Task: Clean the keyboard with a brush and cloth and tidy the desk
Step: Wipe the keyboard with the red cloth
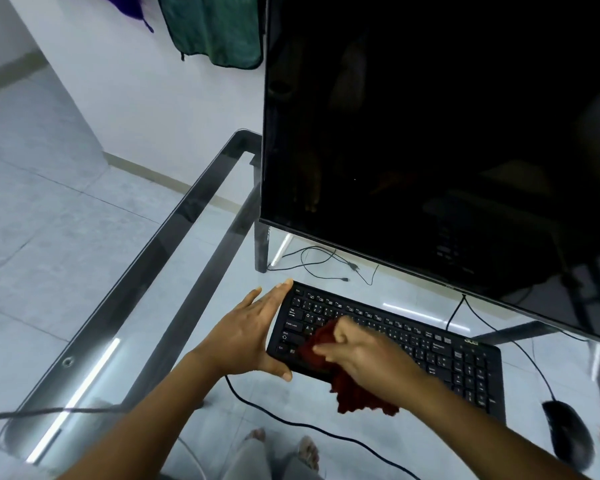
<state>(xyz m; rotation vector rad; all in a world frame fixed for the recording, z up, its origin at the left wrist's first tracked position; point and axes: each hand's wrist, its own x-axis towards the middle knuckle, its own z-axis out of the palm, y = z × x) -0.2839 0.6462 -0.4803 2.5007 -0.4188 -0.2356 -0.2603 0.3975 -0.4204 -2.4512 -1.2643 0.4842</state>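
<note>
Hands apart: left (253,336) spread, bracing keyboard (413,344) end; right (361,358) clamped on red cloth (354,389), wiping keys. Cloth stage underway; worktop (146,271) tidy-up pending.

A flat black computer keyboard (388,344) lies on the clear glass desk top with a dark metal frame (201,271), in front of a large black monitor screen (440,133) that stands at the back right. The left hand (246,334) is against the keyboard's left end, and the right hand (364,355) presses a dark red crumpled cloth (347,382) on its left half. A black computer mouse (567,433) sits right of the keyboard, a black cable (312,427) runs before it, and a green fabric towel (215,29) hangs on the wall behind the desk's left.
</note>
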